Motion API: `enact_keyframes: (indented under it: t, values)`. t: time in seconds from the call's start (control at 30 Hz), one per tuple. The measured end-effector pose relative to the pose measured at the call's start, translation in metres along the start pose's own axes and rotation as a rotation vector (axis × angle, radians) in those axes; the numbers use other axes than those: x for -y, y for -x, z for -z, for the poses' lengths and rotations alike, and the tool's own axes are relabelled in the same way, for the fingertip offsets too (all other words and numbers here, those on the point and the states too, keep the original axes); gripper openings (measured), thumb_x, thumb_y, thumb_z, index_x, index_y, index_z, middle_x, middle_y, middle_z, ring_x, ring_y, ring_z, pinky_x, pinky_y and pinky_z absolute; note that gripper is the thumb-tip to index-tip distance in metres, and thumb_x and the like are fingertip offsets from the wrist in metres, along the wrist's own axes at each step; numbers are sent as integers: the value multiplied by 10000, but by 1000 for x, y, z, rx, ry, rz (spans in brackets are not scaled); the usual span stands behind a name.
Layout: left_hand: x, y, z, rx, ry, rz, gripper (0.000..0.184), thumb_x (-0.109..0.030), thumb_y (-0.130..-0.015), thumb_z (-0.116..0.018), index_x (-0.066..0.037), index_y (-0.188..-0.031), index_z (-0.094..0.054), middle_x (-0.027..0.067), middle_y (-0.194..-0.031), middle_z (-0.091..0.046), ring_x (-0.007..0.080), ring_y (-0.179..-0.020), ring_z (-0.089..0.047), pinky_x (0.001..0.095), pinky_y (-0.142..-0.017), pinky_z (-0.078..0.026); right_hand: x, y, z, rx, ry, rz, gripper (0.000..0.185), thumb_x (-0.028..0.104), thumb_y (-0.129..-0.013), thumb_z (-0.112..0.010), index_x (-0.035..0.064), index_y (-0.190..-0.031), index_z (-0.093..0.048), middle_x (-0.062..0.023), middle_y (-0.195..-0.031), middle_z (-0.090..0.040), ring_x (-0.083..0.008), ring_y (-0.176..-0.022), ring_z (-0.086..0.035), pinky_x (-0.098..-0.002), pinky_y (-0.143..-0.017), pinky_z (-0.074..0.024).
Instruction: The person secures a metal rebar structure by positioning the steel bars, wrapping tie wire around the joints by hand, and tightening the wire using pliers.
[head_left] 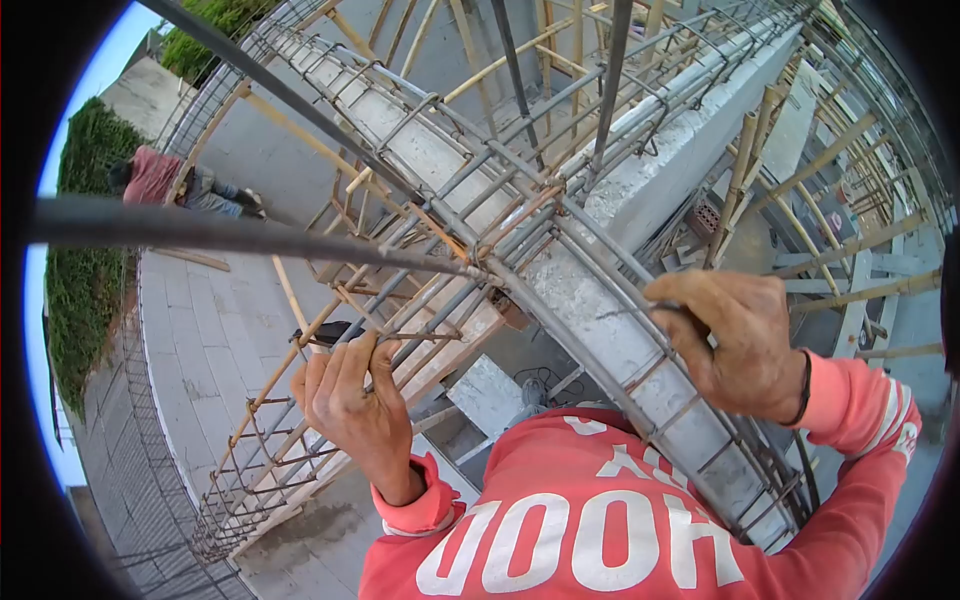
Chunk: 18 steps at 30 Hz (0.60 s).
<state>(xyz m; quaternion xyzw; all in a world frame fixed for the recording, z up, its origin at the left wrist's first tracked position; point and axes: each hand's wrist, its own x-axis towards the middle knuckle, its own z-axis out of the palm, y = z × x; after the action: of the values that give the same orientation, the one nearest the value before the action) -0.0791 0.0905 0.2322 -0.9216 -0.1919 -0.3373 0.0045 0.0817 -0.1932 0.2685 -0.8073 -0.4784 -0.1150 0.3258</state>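
Note:
On the left, my left hand [352,392] is closed, with thumb and fingertips pinched at the end of a thin steel bar [425,337] beside the lower-left rebar cage. A black object [325,333] shows just behind its fingers. My right hand [735,340] is curled closed beside the long rebar cage [590,345] over the concrete beam [600,310]; a dark piece shows between its fingers, too hidden to name. Between the hands, the cages cross at a joint [490,262], with orange-brown wire or thin bar [520,215] around it.
Long dark upright bars [250,232] reach from the joint towards the camera. Wooden poles [745,180] and planks stand at the right. A person in a red top [152,175] bends over at the far left. Grey block paving [205,330] and a light board [490,395] lie below.

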Motion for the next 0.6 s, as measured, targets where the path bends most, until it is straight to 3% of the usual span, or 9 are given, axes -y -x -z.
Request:
enact_keyframes:
  t: [0.3, 0.37, 0.47, 0.53, 0.6]
  values:
    - [-3, 0, 2, 32, 1, 41, 162, -182, -821, -792, -42, -871, -729, 60, -772, -690, 254, -687, -530, 373, -771, -380, -7, -1, 7, -53, -114, 55, 200, 18, -779, -805, 42, -955, -713, -88, -749, -686, -237, -554, -649, -343, -506, -515]
    - [-5, -1, 2, 14, 17, 32, 160, -185, -821, -795, -45, -868, -735, 54, -773, -693, 256, -696, -531, 372, -775, -376, -12, -10, 19, -69, -24, 90, 220, -4, -778, -793, 32, -976, -705, -75, -724, -663, -223, -551, -635, -331, -536, -512]
    - [-2, -1, 1, -4, -1, 14, 158, -199, -812, -806, -57, -858, -753, 52, -757, -692, 253, -695, -542, 370, -763, -377, -7, -26, 72, 24, 191, -212, 172, 34, -841, -749, 26, -997, -677, -63, -710, -620, -167, -558, -611, -304, -562, -490]
    - [1, 0, -1, -16, -2, -3, 143, -193, -828, -782, -59, -870, -752, 50, -739, -682, 251, -703, -549, 374, -760, -384, -27, -26, 109, -45, 411, -194, 123, 69, -917, -697, 14, -1017, -651, -74, -776, -637, -142, -566, -594, -294, -569, -483]
    - [3, 2, -3, -40, -19, -15, 131, -192, -844, -763, -66, -877, -755, 46, -741, -686, 241, -704, -558, 374, -754, -390, -39, -39, 168, 59, 664, -101, 213, 217, -975, -666, 56, -1111, -699, -76, -852, -704, -168, -674, -631, -341, -657, -511]
